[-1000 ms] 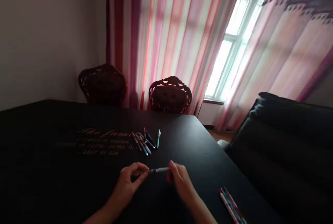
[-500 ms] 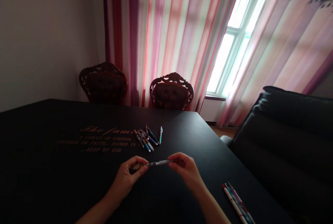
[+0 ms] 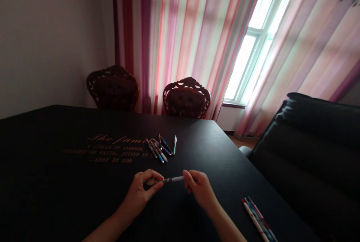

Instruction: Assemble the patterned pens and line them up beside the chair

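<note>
Low over the black table (image 3: 84,197), a pen (image 3: 176,179) with a pale grey barrel and a darker patterned section lies level between my hands. My left hand (image 3: 143,187) pinches its darker end between thumb and fingertips. At the pale end, my right hand (image 3: 198,187) has its fingers closed around the tip, which they hide. Just beyond my hands, a loose pile of several pens (image 3: 159,150) rests on the table, with blue, white and dark barrels. A single green and white pen (image 3: 174,145) lies to the right of that pile.
More pens (image 3: 258,219), one with a red tip, lie side by side near the table's right edge. Two carved chairs (image 3: 112,88) stand behind the far edge. A black leather seat (image 3: 317,152) is on the right, and striped curtains (image 3: 185,39) hang by the window.
My right hand has changed its grip at the pen's pale end, its fingers now curled more downward. My left hand and the pen have shifted slightly right. The pens on the table stay put.
</note>
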Tool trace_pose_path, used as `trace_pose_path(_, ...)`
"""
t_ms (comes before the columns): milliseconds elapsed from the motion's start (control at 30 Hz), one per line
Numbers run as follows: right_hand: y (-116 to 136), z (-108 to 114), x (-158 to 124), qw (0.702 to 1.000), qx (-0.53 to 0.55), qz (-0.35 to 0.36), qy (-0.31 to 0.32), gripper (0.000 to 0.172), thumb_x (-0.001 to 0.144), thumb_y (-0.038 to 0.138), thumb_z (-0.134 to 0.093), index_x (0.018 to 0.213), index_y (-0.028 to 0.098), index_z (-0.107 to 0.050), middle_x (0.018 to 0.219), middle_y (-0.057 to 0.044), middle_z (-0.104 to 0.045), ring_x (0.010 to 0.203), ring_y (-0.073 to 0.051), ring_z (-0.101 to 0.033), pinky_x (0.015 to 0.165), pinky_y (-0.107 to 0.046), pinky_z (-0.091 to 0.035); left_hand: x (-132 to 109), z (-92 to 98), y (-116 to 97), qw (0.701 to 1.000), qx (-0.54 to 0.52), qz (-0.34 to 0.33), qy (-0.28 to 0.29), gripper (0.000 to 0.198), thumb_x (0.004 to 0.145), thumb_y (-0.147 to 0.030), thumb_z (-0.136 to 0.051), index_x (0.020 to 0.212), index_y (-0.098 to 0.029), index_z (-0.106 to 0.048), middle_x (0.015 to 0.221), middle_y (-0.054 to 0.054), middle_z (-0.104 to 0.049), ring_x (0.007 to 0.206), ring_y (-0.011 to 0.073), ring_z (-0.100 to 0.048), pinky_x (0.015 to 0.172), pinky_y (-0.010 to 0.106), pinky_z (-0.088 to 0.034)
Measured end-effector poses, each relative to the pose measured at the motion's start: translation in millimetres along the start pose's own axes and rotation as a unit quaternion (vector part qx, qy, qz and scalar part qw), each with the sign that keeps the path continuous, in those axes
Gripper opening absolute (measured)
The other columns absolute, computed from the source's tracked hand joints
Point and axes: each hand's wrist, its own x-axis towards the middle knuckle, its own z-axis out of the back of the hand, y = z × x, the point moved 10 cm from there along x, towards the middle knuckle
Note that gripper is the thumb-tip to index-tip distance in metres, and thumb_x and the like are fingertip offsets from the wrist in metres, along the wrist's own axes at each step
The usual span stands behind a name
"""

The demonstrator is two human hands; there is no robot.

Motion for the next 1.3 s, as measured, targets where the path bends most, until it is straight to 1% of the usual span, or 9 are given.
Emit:
trace_pose_path(167, -0.4, -5.2, -2.2, 1.000, -0.012, -0.001, 0.006, 0.063, 0.094, 0.057, -0.036, 0.047, 0.018, -0.050, 0.038, 0.002, -0.044, 0.039, -0.009, -0.040, 0.047, -0.023, -0.032, 0.3, 1.8, -0.1, 1.000, -0.004, 0.001, -0.007, 0.018, 0.079, -0.039, -0.068, 0.085, -0.023, -0.074, 0.079, 0.002, -0.071, 0.082, 0.0237, -0.061, 0.076, 0.032, -0.043)
trace_pose_path(300, 23.5, -1.7, -5.1, 0.997, 0.002, 0.071, 0.015, 0.033, 0.090, 0.047, -0.052, 0.082, 0.017, -0.064, 0.064, 0.001, -0.059, 0.057, -0.012, -0.050, 0.055, -0.022, -0.037, 2.2, 4.0, 2.4, 0.999, -0.032, 0.012, -0.011, 0.019, 0.078, -0.038, -0.068, 0.085, -0.022, -0.074, 0.078, 0.002, -0.072, 0.076, 0.0218, -0.063, 0.069, 0.029, -0.045)
trace_pose_path(367, 29.9, 1.2, -5.8, 0.996, -0.010, 0.088, 0.011, 0.025, 0.085, 0.042, -0.061, 0.087, 0.017, -0.064, 0.070, 0.001, -0.060, 0.062, -0.013, -0.050, 0.057, -0.022, -0.037, 2.3, 4.6, 2.8, 0.999, -0.039, 0.016, -0.011, 0.019, 0.078, -0.039, -0.068, 0.085, -0.021, -0.073, 0.078, 0.002, -0.072, 0.076, 0.0214, -0.064, 0.070, 0.028, -0.046)
trace_pose_path(433, 31.0, 2.5, -5.8, 0.995, -0.028, 0.091, 0.007, 0.024, 0.085, 0.040, -0.062, 0.079, 0.017, -0.064, 0.067, 0.001, -0.057, 0.062, -0.012, -0.049, 0.057, -0.022, -0.037, 1.9, 4.9, 1.9, 0.999, -0.040, 0.015, -0.010, 0.020, 0.078, -0.039, -0.068, 0.085, -0.021, -0.073, 0.080, 0.002, -0.072, 0.078, 0.0219, -0.064, 0.073, 0.029, -0.047)
trace_pose_path(633, 25.0, -4.4, -7.0, 0.997, -0.033, 0.061, 0.038, 0.049, 0.095, 0.045, -0.043, 0.059, 0.017, -0.059, 0.049, 0.002, -0.050, 0.048, -0.011, -0.045, 0.052, -0.023, -0.034, 1.7, 4.0, -1.4, 1.000, -0.026, 0.002, -0.002, 0.020, 0.079, -0.041, -0.068, 0.086, -0.023, -0.074, 0.083, 0.003, -0.073, 0.085, 0.0244, -0.063, 0.077, 0.032, -0.045)
trace_pose_path(767, 39.0, 2.9, -8.4, 0.995, -0.020, 0.101, 0.020, 0.023, 0.088, 0.039, -0.058, 0.084, 0.018, -0.065, 0.069, 0.001, -0.060, 0.063, -0.014, -0.051, 0.059, -0.023, -0.038, 2.3, 5.2, 3.1, 0.999, -0.036, 0.017, -0.004, 0.021, 0.079, -0.042, -0.068, 0.086, -0.022, -0.074, 0.081, 0.003, -0.073, 0.082, 0.0242, -0.063, 0.073, 0.031, -0.045)
trace_pose_path(833, 41.6, 6.9, -7.7, 0.993, -0.028, 0.110, 0.006, 0.019, 0.085, 0.037, -0.063, 0.084, 0.019, -0.065, 0.070, 0.001, -0.059, 0.066, -0.014, -0.051, 0.061, -0.024, -0.039, 2.0, 5.4, 3.2, 0.999, -0.043, 0.017, -0.004, 0.021, 0.079, -0.041, -0.068, 0.086, -0.022, -0.074, 0.083, 0.004, -0.073, 0.083, 0.0244, -0.064, 0.074, 0.031, -0.046)
trace_pose_path(1100, 35.8, 2.1, -6.8, 0.991, -0.076, 0.110, 0.010, 0.048, 0.096, 0.041, -0.043, 0.056, 0.017, -0.059, 0.055, 0.001, -0.053, 0.055, -0.012, -0.049, 0.058, -0.024, -0.036, -0.2, 7.2, -8.7, 1.000, 0.012, -0.011, -0.009, 0.018, 0.078, -0.041, -0.069, 0.084, -0.026, -0.075, 0.081, 0.003, -0.072, 0.085, 0.0259, -0.060, 0.081, 0.036, -0.042)
trace_pose_path(1300, 43.5, 7.1, -8.6, 0.992, -0.033, 0.119, 0.002, 0.020, 0.085, 0.038, -0.062, 0.085, 0.018, -0.065, 0.072, 0.000, -0.061, 0.067, -0.015, -0.053, 0.063, -0.024, -0.040, 1.1, 6.4, -3.2, 1.000, -0.010, -0.005, -0.009, 0.018, 0.079, -0.040, -0.068, 0.086, -0.024, -0.074, 0.083, 0.003, -0.072, 0.086, 0.0253, -0.061, 0.078, 0.034, -0.043)
